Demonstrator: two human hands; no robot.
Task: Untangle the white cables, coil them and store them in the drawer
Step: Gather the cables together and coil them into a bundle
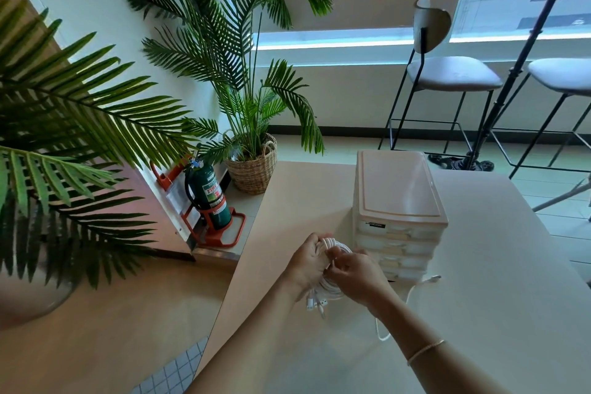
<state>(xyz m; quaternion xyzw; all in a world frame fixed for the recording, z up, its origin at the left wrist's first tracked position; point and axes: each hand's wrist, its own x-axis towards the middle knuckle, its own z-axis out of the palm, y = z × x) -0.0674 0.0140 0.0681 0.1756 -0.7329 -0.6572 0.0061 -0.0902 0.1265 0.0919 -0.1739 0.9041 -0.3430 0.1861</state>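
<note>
Here my left hand (308,261) gripped the white cables (332,288) coil, my right hand (358,275) fingers pinched a strand, hiding most of it; drawer unit (399,217) drawers closed.

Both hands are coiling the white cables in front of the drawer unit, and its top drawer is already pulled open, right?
Not quite. Both hands, left and right, do hold the white cables in front of the drawer unit, but the head view shows its top drawer closed, like the others.

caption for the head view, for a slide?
Both hands, left hand and right hand, hold coiled white cables above the table, before the closed drawer unit.
</note>
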